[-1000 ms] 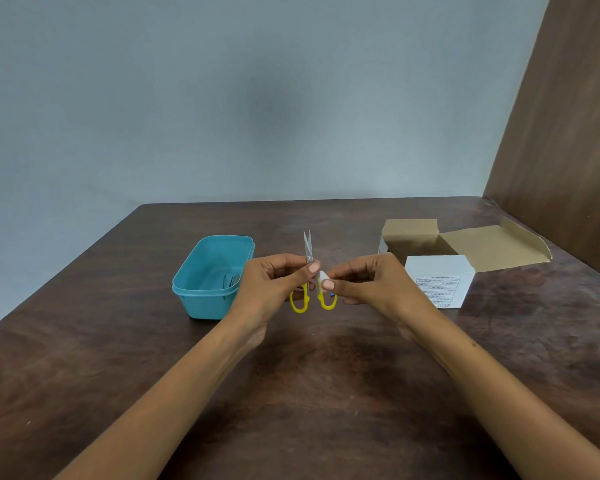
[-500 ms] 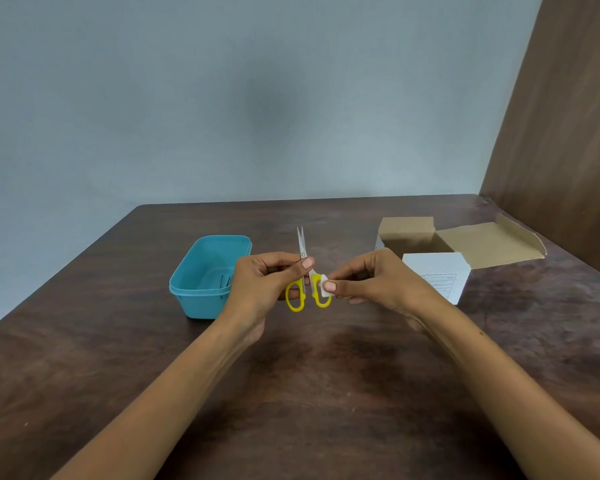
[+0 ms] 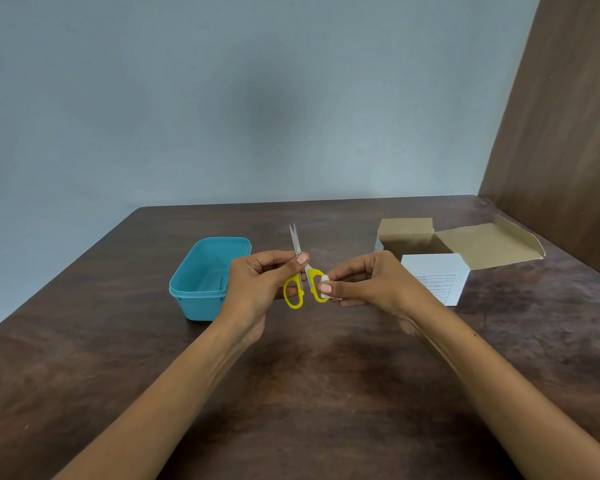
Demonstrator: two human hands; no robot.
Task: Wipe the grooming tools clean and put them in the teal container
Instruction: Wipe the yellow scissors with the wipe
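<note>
Over on the left side of the dark brown wooden table (image 3: 84, 368) sits the teal rectangular plastic container (image 3: 201, 289), open at the top, with something thin and metallic lying inside it, too small to make out properly. Just to the right of it is the left hand (image 3: 257, 285), raised above the tabletop, fingers curled in and thumb pinching a small pair of scissors with yellow plastic handle loops and short silver blades (image 3: 297, 271) right around the pivot. The scissors stand pretty much upright, blades pointing up and away with the tips slightly parted, yellow loops hanging down below the fingers. So the scissors are in the air between the two hands, near the container but not in it.

Next along, the right hand (image 3: 371, 282) pinches a little white wipe pad (image 3: 325, 289) between thumb and forefinger, the rest of the fingers curled underneath, and the pad is pressed against the right-hand yellow loop.

Further right on the table there's an opened brown cardboard box (image 3: 409, 233) with its flap folded out flat, and a white printed carton (image 3: 437, 275) sits just in front of it, touching or nearly so.
</note>
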